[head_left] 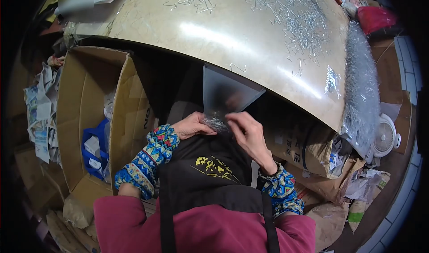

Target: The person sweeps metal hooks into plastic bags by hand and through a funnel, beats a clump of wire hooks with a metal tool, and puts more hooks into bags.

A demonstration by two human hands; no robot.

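Over the lap, my left hand [194, 125] is closed on the left side of a small clear bag [216, 123] with shiny metal bits in it. Beside the bag's upper right is my right hand [248, 132], its fingers bent; whether they pinch anything is too small to tell. A grey tray or chute [228, 85] slopes down from the table edge to just above the bag. Small metal hooks [295, 16] lie scattered over the pale table [178, 29], and one lone hook [238, 67] is near its front edge.
At the left stands an open cardboard box [120, 87] with a blue bag [95, 148] inside. Along the table's right side hangs a big mass of hooks [361, 83]. A white fan [384, 136] is at the far right, with cardboard and paper bags [328, 213] below.
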